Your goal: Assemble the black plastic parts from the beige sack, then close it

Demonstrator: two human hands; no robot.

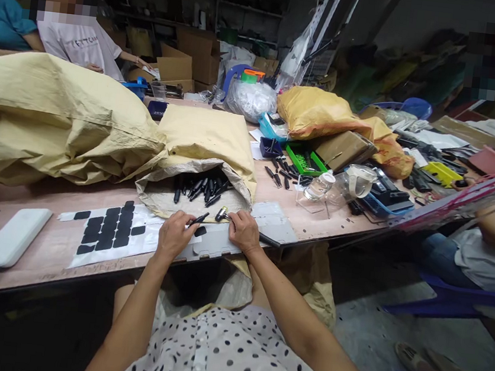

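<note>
My left hand (174, 235) pinches a slim black pen-shaped piece (199, 220) over the table's front edge. Closed round a small hammer (221, 213), my right hand (243, 231) is just to the right; the hammer's head has a yellowish face, and its dark handle sticks out behind the hand. Both hands are above a grey board (270, 222) with a small black pad (200, 231) on it. Beyond them, the mouth of a pale woven sack (242, 194) lies open with several similar black pieces (206, 188) inside.
A sheet of black stickers (111, 226) and a white power bank (13, 238) lie left. A large cream sack (58, 122) covers the back left. Right stand a green tray (306, 160), a clear bottle (319, 185) and a yellow sack (322, 113). Other people are around the table.
</note>
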